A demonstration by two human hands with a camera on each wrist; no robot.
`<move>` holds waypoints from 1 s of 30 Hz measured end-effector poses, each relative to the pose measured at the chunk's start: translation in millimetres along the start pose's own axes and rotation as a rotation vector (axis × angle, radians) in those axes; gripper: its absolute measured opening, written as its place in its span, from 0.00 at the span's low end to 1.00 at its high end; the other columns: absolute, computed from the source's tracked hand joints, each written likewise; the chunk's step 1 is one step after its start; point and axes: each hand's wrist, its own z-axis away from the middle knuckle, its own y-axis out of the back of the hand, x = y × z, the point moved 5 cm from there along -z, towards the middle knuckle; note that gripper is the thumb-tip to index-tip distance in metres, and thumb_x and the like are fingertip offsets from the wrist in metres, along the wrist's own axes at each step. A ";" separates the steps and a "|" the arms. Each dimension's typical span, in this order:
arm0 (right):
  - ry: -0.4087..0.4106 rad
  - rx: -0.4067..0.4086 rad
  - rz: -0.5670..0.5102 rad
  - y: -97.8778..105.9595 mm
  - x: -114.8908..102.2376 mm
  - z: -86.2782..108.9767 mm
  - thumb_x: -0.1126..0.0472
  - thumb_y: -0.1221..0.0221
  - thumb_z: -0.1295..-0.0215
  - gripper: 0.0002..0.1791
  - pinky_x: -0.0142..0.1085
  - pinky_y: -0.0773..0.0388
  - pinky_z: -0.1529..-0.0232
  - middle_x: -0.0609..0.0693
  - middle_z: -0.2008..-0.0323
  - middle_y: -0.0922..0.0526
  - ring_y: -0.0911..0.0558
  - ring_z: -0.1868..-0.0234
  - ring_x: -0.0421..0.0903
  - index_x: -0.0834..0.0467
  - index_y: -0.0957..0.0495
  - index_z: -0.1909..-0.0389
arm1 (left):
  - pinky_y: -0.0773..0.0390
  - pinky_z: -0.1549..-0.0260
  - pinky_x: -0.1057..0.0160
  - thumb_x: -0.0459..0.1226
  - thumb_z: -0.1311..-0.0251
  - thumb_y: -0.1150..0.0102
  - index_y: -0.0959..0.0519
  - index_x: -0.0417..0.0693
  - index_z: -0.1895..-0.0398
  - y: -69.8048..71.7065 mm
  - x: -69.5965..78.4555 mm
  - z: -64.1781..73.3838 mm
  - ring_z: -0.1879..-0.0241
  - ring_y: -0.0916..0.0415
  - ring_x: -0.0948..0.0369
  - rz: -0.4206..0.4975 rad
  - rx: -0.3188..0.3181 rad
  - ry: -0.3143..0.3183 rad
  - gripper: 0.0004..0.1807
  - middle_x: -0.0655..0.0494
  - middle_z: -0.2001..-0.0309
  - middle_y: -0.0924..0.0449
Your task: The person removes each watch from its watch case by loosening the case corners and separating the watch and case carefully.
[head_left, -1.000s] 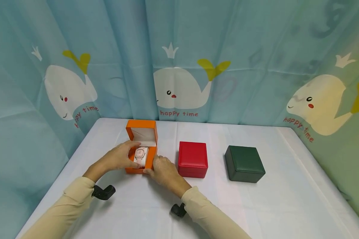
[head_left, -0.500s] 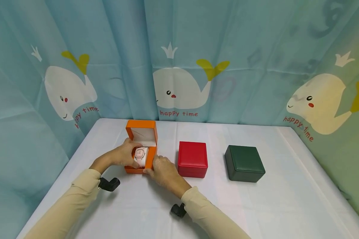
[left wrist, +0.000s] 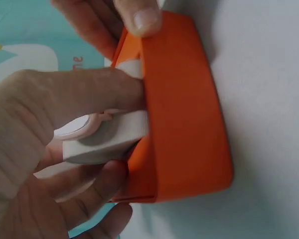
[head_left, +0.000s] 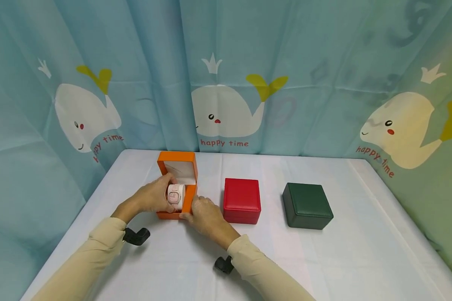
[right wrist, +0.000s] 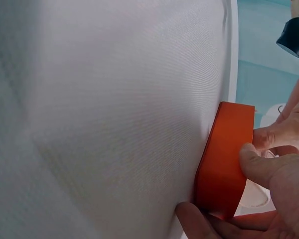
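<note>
An orange watch box (head_left: 189, 198) with its lid raised stands at the left of the table. Inside it, a pink watch (head_left: 174, 197) is wrapped round a pale cushion (left wrist: 104, 142). My left hand (head_left: 154, 196) reaches into the box and holds the cushion with the watch, thumb on the near side and fingers on the other. In the left wrist view, the cushion sticks partly out above the box rim. My right hand (head_left: 208, 214) grips the box at its front right corner, the thumb (right wrist: 254, 162) on the front wall.
To the right of the orange box sit a closed red box (head_left: 242, 200) and, farther right, a closed green box (head_left: 308, 205). A white cloth covers the table (head_left: 346, 255). Behind hangs a blue curtain (head_left: 147, 62) printed with whales.
My left hand has closed in around the cushion, and the watch face has tilted and shifted slightly left. The right hand and the box stay almost where they were.
</note>
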 end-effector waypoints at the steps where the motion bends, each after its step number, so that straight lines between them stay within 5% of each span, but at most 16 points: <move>1: 0.002 0.000 0.002 0.0 -0.2 0.0 0.47 0.29 0.37 0.26 0.35 0.21 0.66 0.50 0.71 0.23 0.20 0.67 0.47 0.65 0.24 0.57 | 0.24 0.68 0.56 0.33 0.62 0.19 0.33 0.41 0.47 0.0 0.9 0.5 0.67 0.27 0.54 0.002 0.008 -0.009 0.38 0.50 0.62 0.25; 5: 0.003 0.009 0.009 0.7 -0.7 -0.5 0.47 0.29 0.37 0.26 0.35 0.21 0.67 0.51 0.72 0.23 0.20 0.67 0.47 0.66 0.24 0.57 | 0.25 0.71 0.57 0.35 0.60 0.19 0.33 0.44 0.45 0.3 0.9 3.2 0.69 0.26 0.55 0.015 0.031 -0.002 0.39 0.52 0.65 0.24; 13: 0.012 0.018 0.019 1.3 -1.4 -0.9 0.46 0.29 0.37 0.27 0.34 0.20 0.68 0.51 0.71 0.22 0.20 0.68 0.46 0.67 0.24 0.56 | 0.22 0.56 0.53 0.35 0.52 0.20 0.29 0.34 0.36 2.9 2.6 10.3 0.56 0.26 0.49 0.178 0.085 -0.050 0.40 0.40 0.48 0.24; 19: 0.006 0.019 0.015 1.9 -1.0 0.3 0.46 0.29 0.37 0.29 0.36 0.19 0.64 0.52 0.68 0.20 0.19 0.65 0.47 0.67 0.24 0.52 | 0.20 0.56 0.53 0.34 0.51 0.21 0.28 0.34 0.36 3.4 1.2 12.1 0.53 0.26 0.47 0.235 0.113 -0.064 0.38 0.40 0.46 0.25; 30: 0.008 0.005 0.010 0.0 -1.1 1.4 0.46 0.30 0.36 0.28 0.34 0.19 0.65 0.51 0.68 0.20 0.20 0.65 0.46 0.65 0.24 0.52 | 0.17 0.58 0.64 0.26 0.45 0.27 0.35 0.31 0.30 10.3 4.6 18.1 0.52 0.19 0.49 0.645 0.116 -0.146 0.40 0.35 0.44 0.27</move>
